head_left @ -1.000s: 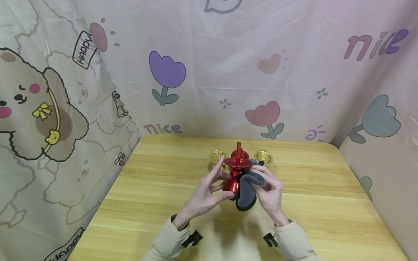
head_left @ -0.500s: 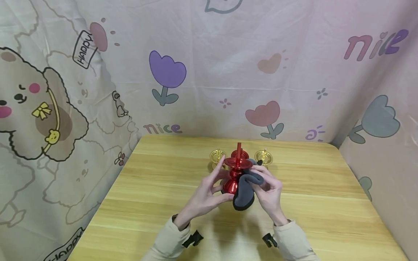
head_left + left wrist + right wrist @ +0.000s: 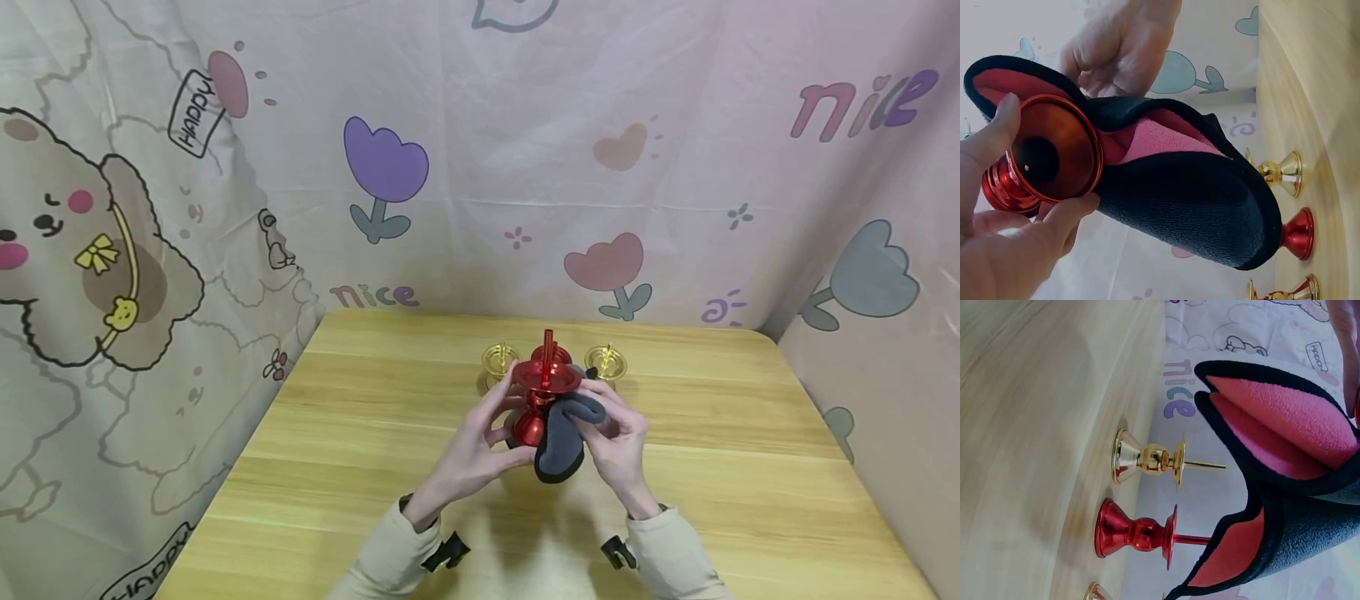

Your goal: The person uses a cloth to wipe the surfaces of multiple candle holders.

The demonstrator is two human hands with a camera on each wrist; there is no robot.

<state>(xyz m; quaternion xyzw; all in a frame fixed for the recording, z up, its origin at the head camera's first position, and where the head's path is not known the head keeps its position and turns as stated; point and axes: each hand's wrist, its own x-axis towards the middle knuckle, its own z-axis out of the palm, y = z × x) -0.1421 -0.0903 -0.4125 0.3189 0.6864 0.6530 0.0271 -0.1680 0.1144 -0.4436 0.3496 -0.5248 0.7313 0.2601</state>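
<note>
My left hand [image 3: 474, 437] grips a shiny red candlestick [image 3: 547, 379] by its base, lifted over the table with its spike pointing up. In the left wrist view the hollow underside of that candlestick's base [image 3: 1079, 140] shows, with fingers and thumb around the rim. My right hand [image 3: 621, 437] pinches a folded cloth [image 3: 561, 446], dark grey with black edging, against the candlestick's right side. Pink inner faces of the cloth [image 3: 1285, 422] appear in the right wrist view. The cloth hides part of the candlestick's stem and base.
Behind the hands stand a gold candlestick [image 3: 500, 360] on the left, another gold candlestick [image 3: 606, 363] on the right, and a second red candlestick [image 3: 1144, 534] between them. They are on a wooden table [image 3: 360, 433], with a printed curtain [image 3: 487, 125] behind it.
The held red candlestick has tilted slightly, its dish showing more of its top. The cloth's lower flap has shifted a little left across the base. Both hands keep their hold.
</note>
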